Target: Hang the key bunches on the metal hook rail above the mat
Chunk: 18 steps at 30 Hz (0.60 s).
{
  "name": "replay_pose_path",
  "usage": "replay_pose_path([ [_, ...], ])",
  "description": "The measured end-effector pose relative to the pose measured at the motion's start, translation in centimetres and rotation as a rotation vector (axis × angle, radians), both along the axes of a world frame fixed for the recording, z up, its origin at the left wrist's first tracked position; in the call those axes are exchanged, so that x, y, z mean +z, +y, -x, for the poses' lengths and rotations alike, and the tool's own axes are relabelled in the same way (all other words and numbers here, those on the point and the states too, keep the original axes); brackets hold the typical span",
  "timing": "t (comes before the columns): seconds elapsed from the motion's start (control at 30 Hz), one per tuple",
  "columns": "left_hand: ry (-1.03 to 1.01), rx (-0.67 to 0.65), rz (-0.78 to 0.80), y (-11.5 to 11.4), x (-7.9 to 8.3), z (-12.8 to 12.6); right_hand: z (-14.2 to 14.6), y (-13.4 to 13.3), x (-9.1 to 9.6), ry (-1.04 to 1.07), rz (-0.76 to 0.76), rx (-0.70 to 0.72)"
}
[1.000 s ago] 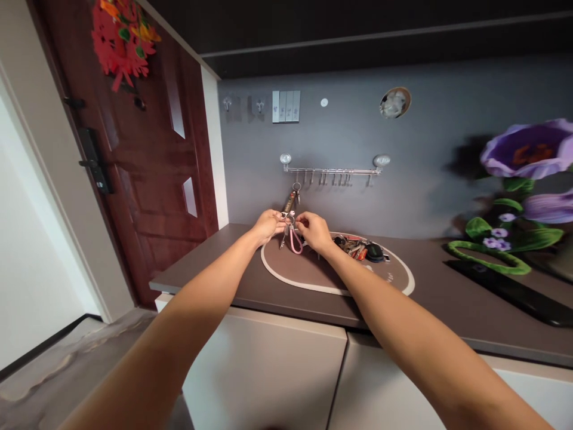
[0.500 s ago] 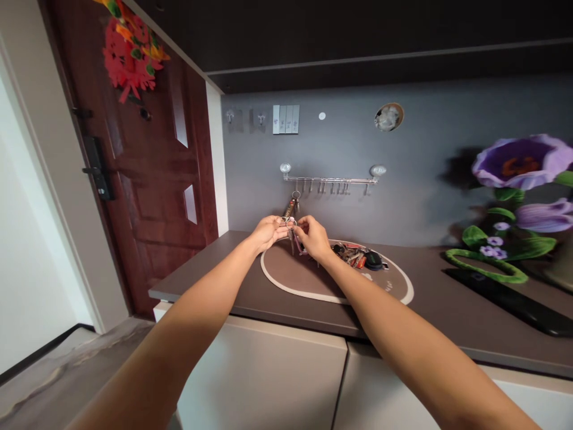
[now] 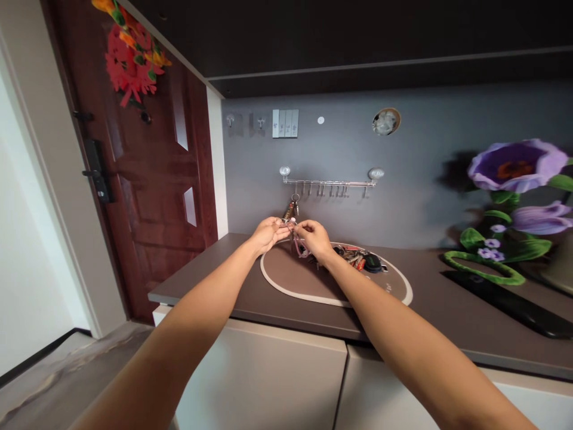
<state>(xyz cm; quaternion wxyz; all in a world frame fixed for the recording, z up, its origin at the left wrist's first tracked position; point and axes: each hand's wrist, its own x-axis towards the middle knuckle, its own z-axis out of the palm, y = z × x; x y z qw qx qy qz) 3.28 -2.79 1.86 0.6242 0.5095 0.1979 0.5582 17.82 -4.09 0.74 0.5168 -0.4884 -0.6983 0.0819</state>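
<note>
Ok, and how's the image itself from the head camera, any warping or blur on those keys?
In the head view, the wide lens makes the door lean and stretches the right arm toward the bottom edge; also in the head view, the keys between the left hand and the right hand look small and soft, their detail hard to read.

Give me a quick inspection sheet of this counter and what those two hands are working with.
Surface: dark brown countertop under an oval brown mat with a cream border.
Job's things: small silver metal key ring with a pink loop strap hanging below it.
Clutter: heap of metal keys and coloured fobs on the mat.
Hands: left hand and right hand both pinch the ring.
Cables: nothing seen.
Surroundings: dark red wooden door, grey wall with a purple flower mural, silver metal hook rail.
</note>
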Motion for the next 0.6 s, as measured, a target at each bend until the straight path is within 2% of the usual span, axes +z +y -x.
replay_pose_path([
  [0.13, 0.047, 0.048, 0.035, 0.1, -0.1, -0.1, -0.3, 0.2, 0.3, 0.153, -0.013, 0.044],
  [0.37, 0.203, 0.063, -0.01, 0.3, -1.0, -0.4, -0.7, 0.4, 0.6, 0.2, -0.044, 0.053],
  [0.47, 0.349, 0.104, -0.102, 0.4, -1.5, -0.7, -0.8, 0.3, 0.6, 0.25, -0.072, 0.073],
  [0.6, 0.599, 0.227, -0.334, 0.5, -2.2, -1.1, -0.8, 0.2, 0.7, 0.324, -0.067, 0.082],
])
